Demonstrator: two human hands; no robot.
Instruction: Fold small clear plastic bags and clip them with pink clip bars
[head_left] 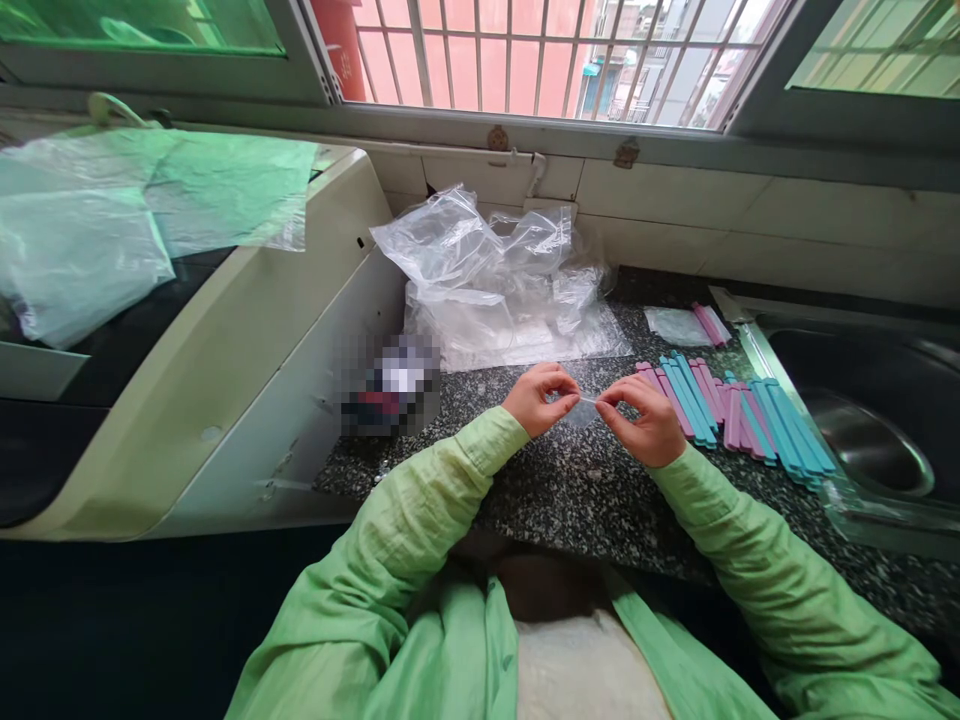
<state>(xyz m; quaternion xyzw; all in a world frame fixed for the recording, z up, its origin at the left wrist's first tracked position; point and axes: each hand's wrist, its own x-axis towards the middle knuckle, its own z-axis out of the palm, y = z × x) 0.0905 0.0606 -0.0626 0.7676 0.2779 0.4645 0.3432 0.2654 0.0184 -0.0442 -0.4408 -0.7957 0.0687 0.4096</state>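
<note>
My left hand (546, 398) and my right hand (641, 415) face each other over the dark speckled counter, both closed in a pinch. Between their fingertips runs a thin whitish edge (589, 400), seemingly the rim of a small clear plastic bag; its lower part is hard to make out against the stone. Just right of my right hand lie several flat pink and teal plastic strips (750, 415) that look like bag sealing clips. Behind them, pink strips (711, 325) rest by a small clear packet (675, 326).
Crumpled clear plastic bags (495, 280) lie at the back of the counter (555, 500). A sink (862, 440) is on the right. At left stands a large cream machine (285, 330) with plastic sheeting (82, 240) on top. A blurred object (394, 385) sits beside it, and a barred window (540, 60) is ahead.
</note>
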